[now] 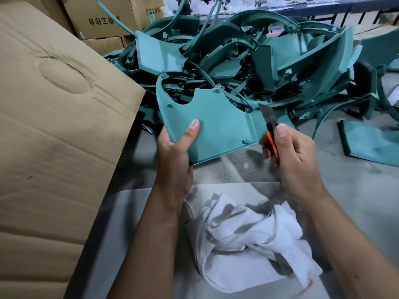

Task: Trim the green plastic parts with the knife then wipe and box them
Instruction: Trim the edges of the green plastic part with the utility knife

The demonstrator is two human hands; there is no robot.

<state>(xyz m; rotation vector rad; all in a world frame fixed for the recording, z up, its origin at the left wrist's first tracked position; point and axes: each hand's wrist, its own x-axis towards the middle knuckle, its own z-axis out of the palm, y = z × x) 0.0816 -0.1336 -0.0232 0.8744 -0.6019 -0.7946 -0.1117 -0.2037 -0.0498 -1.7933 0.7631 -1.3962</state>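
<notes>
Green part (216, 126) gripped by left hand (174, 152), knife (269, 130) pinched by right hand (295, 156); trimming underway, far pile (248, 61) untrimmed, cloth (248, 240) unused, nothing seen boxed.

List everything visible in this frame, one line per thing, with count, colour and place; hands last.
held green part: one, teal, centre
pile of green parts: many, teal, behind it
knife: one, orange handle, blade up, right of held part
cloth: one, white, crumpled, bottom centre
cardboard flap: one, brown, left
printed cartons: several, brown, top left
left hand: grips held part
right hand: grips knife
</notes>
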